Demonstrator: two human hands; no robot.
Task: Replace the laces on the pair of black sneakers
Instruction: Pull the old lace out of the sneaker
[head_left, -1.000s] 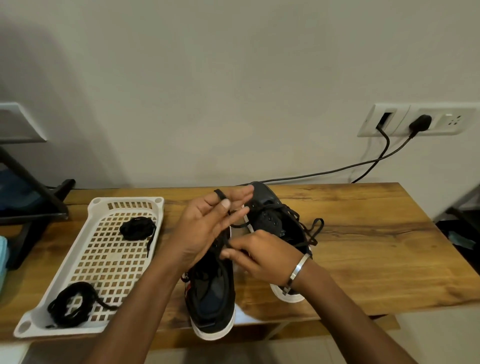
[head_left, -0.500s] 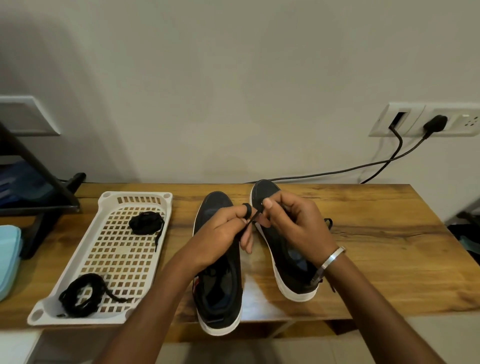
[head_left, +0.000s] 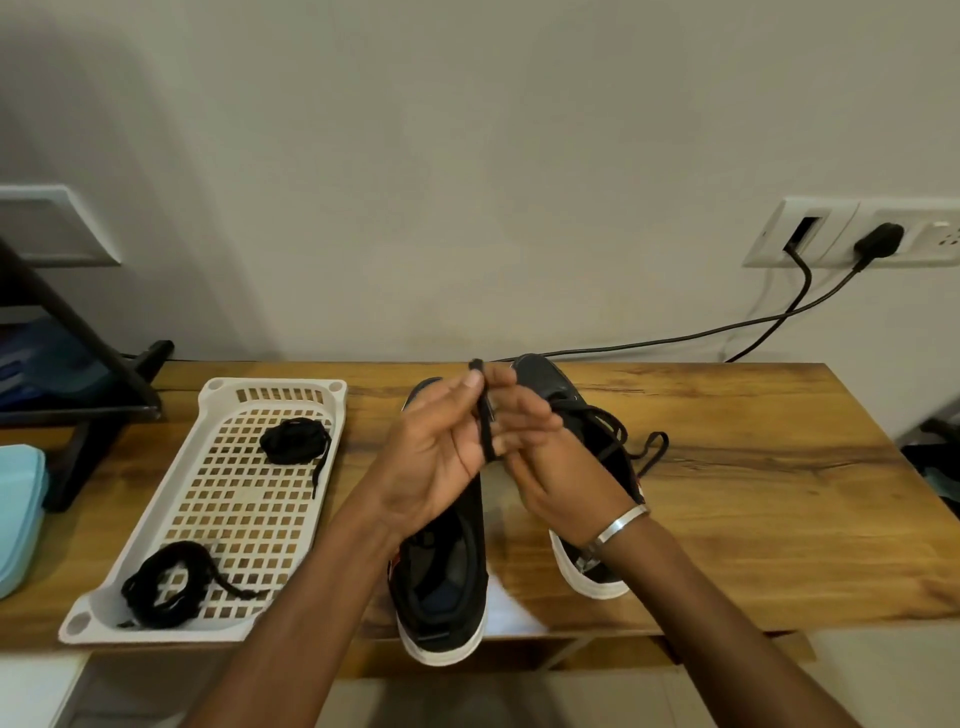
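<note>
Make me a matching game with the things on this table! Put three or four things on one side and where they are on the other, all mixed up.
Things:
1. coiled lace
2. white basket
3. left sneaker
4. black lace

Places:
A. near table edge, heel toward the person
B. held between both hands
C. far end of the basket
D. left part of the table

Pairs: 1-C, 2-D, 3-A, 4-B

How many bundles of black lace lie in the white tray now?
2. One bundle lies in the far part of the white tray, and the other bundle lies in its near left corner. None seems hidden, since the tray is fully in view.
</note>
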